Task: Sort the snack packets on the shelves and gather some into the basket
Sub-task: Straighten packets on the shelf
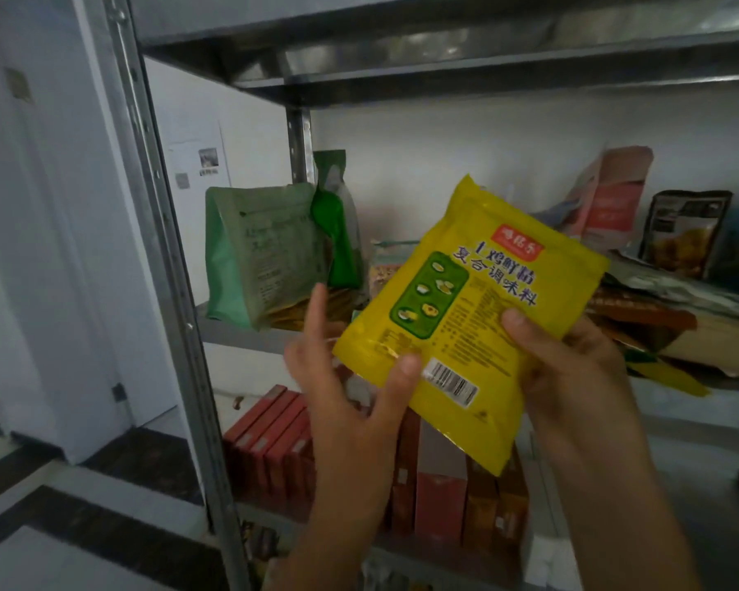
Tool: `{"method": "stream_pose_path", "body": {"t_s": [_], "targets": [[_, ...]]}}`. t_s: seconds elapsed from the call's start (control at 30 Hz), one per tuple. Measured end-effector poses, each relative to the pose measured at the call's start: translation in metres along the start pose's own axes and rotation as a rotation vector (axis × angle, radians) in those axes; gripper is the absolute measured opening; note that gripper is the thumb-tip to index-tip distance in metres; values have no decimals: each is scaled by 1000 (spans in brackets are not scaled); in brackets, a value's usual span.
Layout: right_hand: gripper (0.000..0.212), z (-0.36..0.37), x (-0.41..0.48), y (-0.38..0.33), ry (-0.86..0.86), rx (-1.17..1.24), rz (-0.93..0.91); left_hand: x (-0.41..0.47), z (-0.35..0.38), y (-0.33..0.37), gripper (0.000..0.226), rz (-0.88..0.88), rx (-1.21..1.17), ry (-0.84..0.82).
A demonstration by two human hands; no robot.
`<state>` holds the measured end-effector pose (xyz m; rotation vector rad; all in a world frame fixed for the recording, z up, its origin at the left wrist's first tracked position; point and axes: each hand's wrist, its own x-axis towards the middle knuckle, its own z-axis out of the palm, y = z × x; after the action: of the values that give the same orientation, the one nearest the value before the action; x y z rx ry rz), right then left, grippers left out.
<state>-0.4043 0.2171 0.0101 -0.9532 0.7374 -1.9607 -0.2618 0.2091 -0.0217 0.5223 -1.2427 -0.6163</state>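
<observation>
The yellow packet hangs tilted before the middle shelf, long axis rising rightward; the right hand pinches its right edge; the left hand pinches its lower-left edge, forefinger straight.

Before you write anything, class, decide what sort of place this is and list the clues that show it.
Probably a storeroom or pantry: a bare metal rack, mixed packets like the green bag standing on its shelf, red boxes below. The left hand and right hand hold a yellow packet.
</observation>
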Motion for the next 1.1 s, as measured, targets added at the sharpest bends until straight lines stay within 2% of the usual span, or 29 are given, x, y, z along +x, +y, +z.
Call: {"method": "stream_pose_path", "body": {"t_s": [0.07, 0.13, 0.2, 0.27, 0.33, 0.4, 0.43, 0.5, 0.57, 0.63, 0.7, 0.77, 0.8, 0.9, 0.97, 1.0, 1.03, 1.1], "targets": [[44, -3, -4, -1, 92, -89, -109, -8, -15, -19, 67, 376, 451, 51], [33, -1, -9, -4, 134, -161, -182, -17, -24, -29, 56, 698, 722, -120], [26, 5, -16, -5, 124, -177, -199, -24, -26, -40, 65, 851, 912, -265], [24, 13, -26, -4, 85, -214, -183, -27, -21, -43, 58, 838, 971, -194], [20, 18, -35, 0, 23, -270, -148, -31, -17, -43, 45, 773, 951, -33], [19, 21, -42, 0, -42, -339, -133, -34, -19, -38, 38, 713, 907, 7], [23, 23, -44, -3, -84, -364, -132, -34, -19, -31, 31, 616, 822, 9], [43, 23, -47, -4, -157, -343, -94, -31, -21, -11, 15, 250, 466, 82], [48, 19, -47, 2, -107, -355, -77, -25, -21, 7, 16, -72, 74, 221], [52, 13, -46, 11, -3, -425, -51, -21, -23, 16, 23, -231, -160, 292], [56, 10, -45, 16, -69, -436, 17, -20, -24, 19, 23, -339, -320, 241], [59, 13, -47, 17, -256, -358, 119, -23, -24, 21, 23, -396, -326, 155], [59, 15, -49, 17, -293, -311, 158, -26, -25, 21, 28, -420, -296, 112], [33, 16, -50, 18, -190, -247, 151, -32, -25, 19, 39, -437, -251, 38], [26, 17, -48, 19, -130, -231, 140, -34, -23, 19, 54, -364, -152, 107], [25, 17, -47, 20, -99, -227, 131, -35, -24, 19, 61, -251, -25, 156], [23, 16, -46, 22, -67, -233, 119, -37, -28, 12, 63, -56, 188, 176], [16, 15, -45, 23, -14, -287, 100, -42, -41, -6, 60, 387, 670, 51]]}}
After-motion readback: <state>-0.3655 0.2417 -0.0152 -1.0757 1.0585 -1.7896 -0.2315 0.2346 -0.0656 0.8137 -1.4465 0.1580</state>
